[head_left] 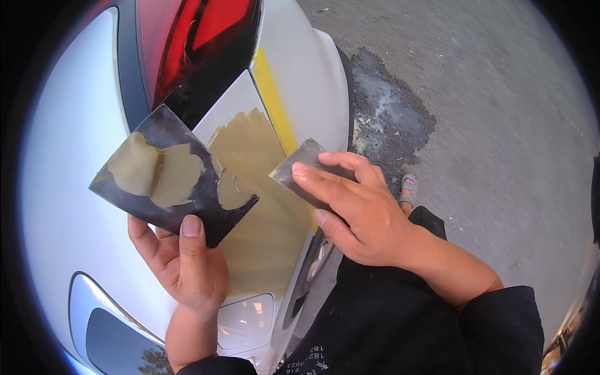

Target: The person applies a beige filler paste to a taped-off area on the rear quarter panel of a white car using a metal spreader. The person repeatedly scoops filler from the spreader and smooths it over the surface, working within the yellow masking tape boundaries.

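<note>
1. A dark, flat, square metal mixing board [172,178], smeared with patches of olive-tan body filler [156,172], is held tilted, gripped at its lower corner, above the white car panel.
2. A small grey flat metal spreader blade [300,167] is pressed against the olive-tan filler patch on the white car panel [262,206], beside a yellow tape strip.

Centre of frame: left hand [187,262] is holding a dark metal board [172,178] smeared with putty, blocking the middle-left of the white car panel [62,206]. Right hand [356,209] is pressing a small metal spreader [300,169] just right of it, leaving only a narrow gap over the tan filler patch [259,219] between them. Red tail light [187,37] is closing off the upper left. Far-left panel is lying open. Upper right, the grey pavement [500,125] is offering wide room, apart from a wet pothole [387,112] and a sandalled foot [407,189].
</note>
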Demonstrator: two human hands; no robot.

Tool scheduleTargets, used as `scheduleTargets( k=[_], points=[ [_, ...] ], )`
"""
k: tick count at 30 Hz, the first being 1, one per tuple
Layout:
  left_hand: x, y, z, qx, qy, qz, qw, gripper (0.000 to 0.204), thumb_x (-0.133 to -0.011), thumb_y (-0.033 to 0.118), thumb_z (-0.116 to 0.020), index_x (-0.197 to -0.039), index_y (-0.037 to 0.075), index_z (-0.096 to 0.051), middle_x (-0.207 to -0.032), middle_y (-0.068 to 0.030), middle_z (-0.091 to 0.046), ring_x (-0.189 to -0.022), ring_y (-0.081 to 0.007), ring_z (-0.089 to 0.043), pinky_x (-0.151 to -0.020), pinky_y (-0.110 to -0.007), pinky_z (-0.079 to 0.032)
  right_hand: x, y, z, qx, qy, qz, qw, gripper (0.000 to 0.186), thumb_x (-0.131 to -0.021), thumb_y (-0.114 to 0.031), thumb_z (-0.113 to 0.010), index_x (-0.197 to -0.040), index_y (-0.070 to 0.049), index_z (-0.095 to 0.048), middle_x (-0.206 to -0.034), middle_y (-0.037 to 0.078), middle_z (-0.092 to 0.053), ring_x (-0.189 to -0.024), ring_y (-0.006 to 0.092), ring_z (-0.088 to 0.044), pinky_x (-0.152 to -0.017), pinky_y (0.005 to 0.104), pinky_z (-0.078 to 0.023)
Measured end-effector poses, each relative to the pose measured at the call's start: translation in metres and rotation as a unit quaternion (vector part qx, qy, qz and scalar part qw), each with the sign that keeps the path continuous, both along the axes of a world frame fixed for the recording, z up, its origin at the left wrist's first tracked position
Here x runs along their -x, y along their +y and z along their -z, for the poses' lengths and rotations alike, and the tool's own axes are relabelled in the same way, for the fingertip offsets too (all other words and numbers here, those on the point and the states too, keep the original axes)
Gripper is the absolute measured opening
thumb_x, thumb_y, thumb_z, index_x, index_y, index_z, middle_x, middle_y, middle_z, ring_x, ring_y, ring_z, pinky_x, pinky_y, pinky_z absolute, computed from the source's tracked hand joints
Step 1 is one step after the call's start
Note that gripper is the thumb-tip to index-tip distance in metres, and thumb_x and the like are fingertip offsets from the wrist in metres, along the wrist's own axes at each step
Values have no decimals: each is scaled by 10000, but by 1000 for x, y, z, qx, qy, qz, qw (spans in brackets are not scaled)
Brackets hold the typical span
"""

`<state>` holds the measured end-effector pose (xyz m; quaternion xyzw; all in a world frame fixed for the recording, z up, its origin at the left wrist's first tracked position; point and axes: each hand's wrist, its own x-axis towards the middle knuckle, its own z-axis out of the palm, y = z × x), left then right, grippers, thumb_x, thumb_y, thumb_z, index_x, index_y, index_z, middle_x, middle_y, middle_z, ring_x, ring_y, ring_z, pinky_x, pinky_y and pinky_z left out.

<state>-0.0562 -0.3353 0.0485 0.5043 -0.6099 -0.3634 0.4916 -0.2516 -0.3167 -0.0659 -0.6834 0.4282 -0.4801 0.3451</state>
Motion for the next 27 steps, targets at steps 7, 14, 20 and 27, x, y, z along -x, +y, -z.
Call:
scheduleTargets(
  k=[7, 14, 20, 27],
  points=[
    [-10, -10, -14, 13, 16, -25, 999, 528, -931, 35, -472, -1397, 70, -228, -1270, -163, -519, -1198, -244, -504, -1064, -415, -326, 3, -23, 14, -421, -388, -138, 808, 534, -917, -177, -473, -1412, -47, -318, -1428, 47, -382, -1177, 134, -418, -906, 295, -370],
    [-13, -16, -24, 0, -14, -41, 999, 541, -934, 50, -471, -1404, 51, -204, -1295, -159, -501, -1219, -240, -483, -1073, -420, -303, -6, -49, -3, -524, -396, -143, 740, 595, -907, -306, -496, -1431, -106, -299, -1422, 4, -388, -1187, 145, -404, -855, 329, -374],
    [-19, -16, -18, -3, 8, -56, 998, 546, -935, 54, -469, -1408, 46, -196, -1297, -163, -497, -1224, -241, -477, -1076, -426, -295, -13, -55, -1, -548, -390, -133, 728, 600, -909, -340, -503, -1424, -98, -313, -1382, 1, -424, -1163, 141, -428, -825, 343, -402],
    [-18, -17, -21, -8, -6, -62, 998, 543, -938, 63, -467, -1407, 40, -195, -1291, -168, -502, -1228, -244, -475, -1076, -427, -295, -14, -63, -4, -573, -402, -135, 702, 596, -913, -340, -510, -1416, -85, -321, -1383, 19, -415, -1188, 152, -415, -852, 371, -401]
  ],
)
